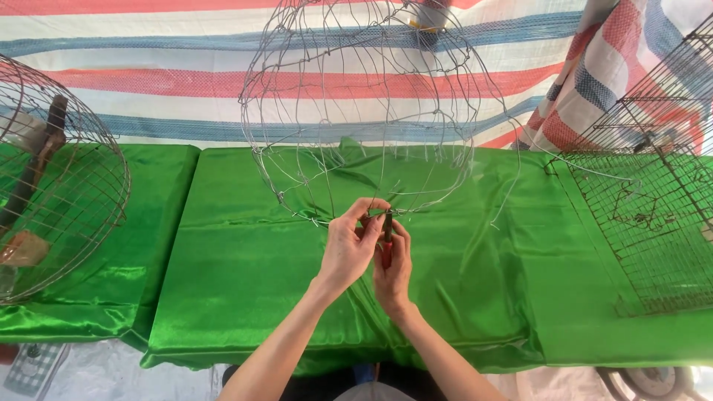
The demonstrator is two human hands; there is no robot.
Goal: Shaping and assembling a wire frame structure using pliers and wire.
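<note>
A rounded frame of thin bent wire (371,111) stands on a table covered in shiny green cloth (245,260). My left hand (349,249) pinches the wire at the frame's lower front rim. Close against it on the right, my right hand (394,271) grips red-handled pliers (387,239) whose tip meets the same spot on the wire. Both hands touch each other at the middle of the table.
A round wire-mesh basket (52,186) lies on its side at the left, with a dark tool and brown object behind it. Flat wire grids (653,215) lean and lie at the right. A striped red, white and blue tarp (148,74) hangs behind.
</note>
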